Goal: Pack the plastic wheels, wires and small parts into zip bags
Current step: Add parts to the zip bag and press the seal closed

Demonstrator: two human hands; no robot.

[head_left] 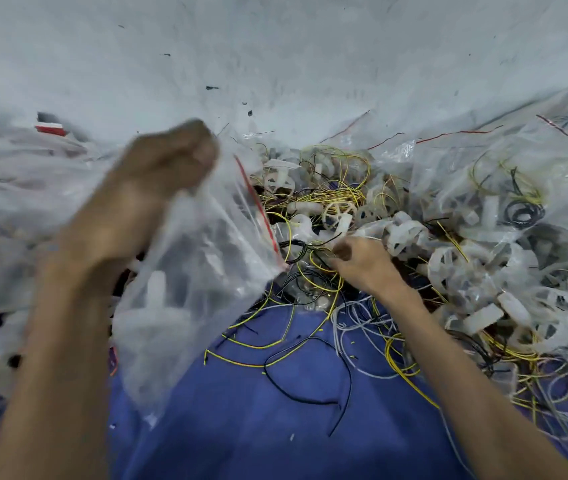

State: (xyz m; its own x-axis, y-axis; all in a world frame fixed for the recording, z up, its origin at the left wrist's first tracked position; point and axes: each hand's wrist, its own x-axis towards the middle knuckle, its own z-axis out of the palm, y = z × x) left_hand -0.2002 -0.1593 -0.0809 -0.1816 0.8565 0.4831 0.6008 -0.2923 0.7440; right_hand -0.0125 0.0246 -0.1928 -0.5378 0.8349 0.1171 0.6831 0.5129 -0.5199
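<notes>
A pale grey sheet (275,46) fills the far half of the view, and a blue cloth (241,427) covers the near ground. Clear filled bags (525,174) lie heaped at the right, and more lie blurred at the left. Between them, a pile of white plastic wheels (448,268) spreads from the middle to the right edge. Loose wires (310,355), yellow, black and grey, trail from the pile across the blue cloth.

The zip bag (189,271), clear with a red strip along its mouth, hangs above the cloth left of centre, and blurred white parts show through it. The left hand (171,161) is fisted round the bag's top edge. The right hand (362,261), just beside the bag's mouth, pinches a small tangle of black and yellow wire at the near edge of the pile.
</notes>
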